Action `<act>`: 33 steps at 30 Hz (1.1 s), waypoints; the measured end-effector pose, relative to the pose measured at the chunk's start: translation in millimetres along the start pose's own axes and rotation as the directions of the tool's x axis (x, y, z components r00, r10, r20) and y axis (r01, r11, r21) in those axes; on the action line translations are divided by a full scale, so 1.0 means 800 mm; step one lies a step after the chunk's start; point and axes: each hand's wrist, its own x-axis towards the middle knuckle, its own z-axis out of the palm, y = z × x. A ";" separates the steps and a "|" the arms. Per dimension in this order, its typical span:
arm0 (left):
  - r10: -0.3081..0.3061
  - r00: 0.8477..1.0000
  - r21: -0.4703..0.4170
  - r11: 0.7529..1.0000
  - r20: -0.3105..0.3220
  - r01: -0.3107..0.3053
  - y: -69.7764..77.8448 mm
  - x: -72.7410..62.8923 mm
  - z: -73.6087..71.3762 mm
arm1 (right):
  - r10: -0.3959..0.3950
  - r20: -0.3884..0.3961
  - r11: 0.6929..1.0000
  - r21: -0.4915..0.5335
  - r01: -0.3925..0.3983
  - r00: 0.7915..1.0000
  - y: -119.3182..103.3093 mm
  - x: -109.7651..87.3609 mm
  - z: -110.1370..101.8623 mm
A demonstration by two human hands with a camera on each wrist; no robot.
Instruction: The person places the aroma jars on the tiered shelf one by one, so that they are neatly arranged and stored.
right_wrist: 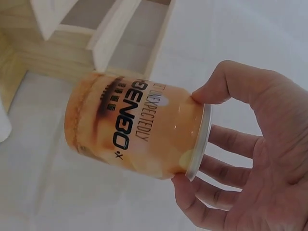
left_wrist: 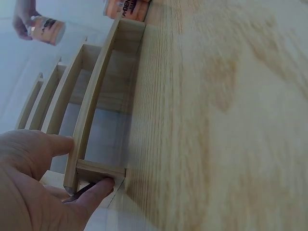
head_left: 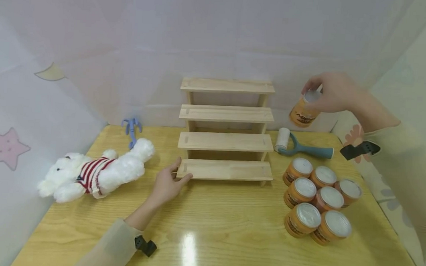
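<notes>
"Where is the orange can point(head_left: 304, 115) from where you stand?"

"Up in the right hand point(head_left: 334, 93), over the right side of the counter point(head_left: 222, 230) and well apart from the left hand point(head_left: 167, 183). It's tilted, metal-rimmed end towards the palm, with thumb and fingertips pinching it near that rim."

"And the left?"

"Down low, gripping the left end of the bottom step of that wooden rack point(head_left: 225, 170). All four steps look bare from here."

"What's around the can?"

"The rack is to its left, not touching. Below it a roller point(head_left: 311, 151) with a blue-green handle lies on the counter, its white head just beside the rack. Nearer us, seven more cans point(head_left: 305, 188) stand bunched to the right of the bottom step."

"And over by the left hand?"

"A white plush bear point(head_left: 120, 176) in a striped top lies farther left, apart from the hand. Just behind its foot there's a bluish pronged object point(head_left: 131, 132); I can't tell what it is."
</notes>
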 end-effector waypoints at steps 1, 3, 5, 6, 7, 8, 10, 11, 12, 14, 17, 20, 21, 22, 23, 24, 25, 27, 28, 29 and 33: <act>-0.002 1.000 -0.002 1.000 0.002 0.002 -0.001 0.000 0.000 | -0.004 0.008 1.000 0.005 0.004 1.000 -0.006 0.004 -0.005; -0.007 1.000 -0.005 1.000 0.007 0.007 -0.001 0.000 -0.001 | -0.014 0.023 1.000 0.013 0.014 1.000 -0.017 0.012 -0.014; -0.011 1.000 -0.004 1.000 0.010 0.011 -0.001 0.000 -0.002 | -0.027 0.022 1.000 0.017 0.026 0.999 -0.028 0.019 -0.022; -0.014 1.000 -0.001 1.000 0.010 0.014 -0.001 0.001 -0.003 | -0.033 0.020 0.999 0.014 0.032 0.999 -0.034 0.023 -0.026; -0.017 1.000 0.002 1.000 0.011 0.017 -0.001 0.001 -0.003 | -0.038 0.017 0.999 0.012 0.038 0.999 -0.040 0.027 -0.029; -0.021 1.000 0.007 1.000 0.010 0.021 -0.001 0.001 -0.004 | -0.042 0.020 0.999 0.011 0.041 0.999 -0.046 0.031 -0.033; -0.028 1.000 0.012 1.000 0.013 0.028 0.000 0.001 -0.005 | -0.050 0.012 0.999 0.009 0.050 0.999 -0.059 0.039 -0.040; -0.028 1.000 0.017 0.999 0.014 0.028 0.000 0.001 -0.006 | -0.049 0.016 0.999 0.009 0.048 0.999 -0.065 0.043 -0.043; -0.032 0.999 0.020 0.999 0.013 0.031 0.000 0.001 -0.007 | -0.050 0.021 0.999 0.011 0.049 0.999 -0.072 0.048 -0.046; -0.040 0.999 0.023 0.999 0.012 0.040 0.001 0.000 -0.009 | -0.051 0.033 0.999 0.012 0.050 0.998 -0.085 0.058 -0.051; -0.038 0.999 0.029 0.999 0.011 0.038 0.000 -0.002 -0.012 | -0.064 0.043 0.998 0.004 0.064 0.997 -0.105 0.076 -0.056; -0.046 0.999 0.025 0.999 0.009 0.045 -0.002 -0.003 -0.015 | -0.080 0.054 0.997 0.005 0.080 0.995 -0.125 0.095 -0.059; -0.046 0.999 0.024 0.999 0.007 0.046 -0.002 -0.003 -0.016 | -0.086 0.052 0.996 0.009 0.086 0.995 -0.132 0.101 -0.060; -0.047 0.999 0.025 0.999 0.006 0.047 -0.003 -0.003 -0.016 | -0.090 0.049 0.996 0.012 0.090 0.995 -0.139 0.108 -0.061; -0.051 0.999 0.022 0.998 0.005 0.051 -0.004 -0.003 -0.017 | -0.095 0.046 0.995 0.013 0.094 0.994 -0.145 0.114 -0.062; -0.052 0.999 0.022 0.998 0.003 0.052 -0.004 -0.002 -0.017 | -0.098 0.043 0.995 0.019 0.097 0.994 -0.151 0.120 -0.063; -0.054 0.999 0.020 0.998 0.002 0.054 -0.005 -0.002 -0.017 | -0.098 0.036 0.995 0.020 0.098 0.995 -0.157 0.126 -0.064; -0.053 0.999 0.018 0.998 0.003 0.053 -0.006 -0.002 -0.017 | -0.090 0.027 0.996 0.021 0.089 0.996 -0.168 0.138 -0.064; -0.049 0.999 0.020 0.999 0.003 0.049 -0.007 -0.002 -0.017 | -0.082 0.022 0.996 0.025 0.081 0.996 -0.174 0.143 -0.064; -0.045 0.999 0.020 0.999 0.004 0.045 -0.007 -0.003 -0.017 | -0.073 0.021 0.997 0.029 0.072 0.997 -0.180 0.148 -0.063; -0.034 0.999 0.018 0.999 -0.004 0.034 -0.007 -0.004 -0.017 | -0.057 0.017 0.998 0.027 0.056 0.998 -0.201 0.169 -0.058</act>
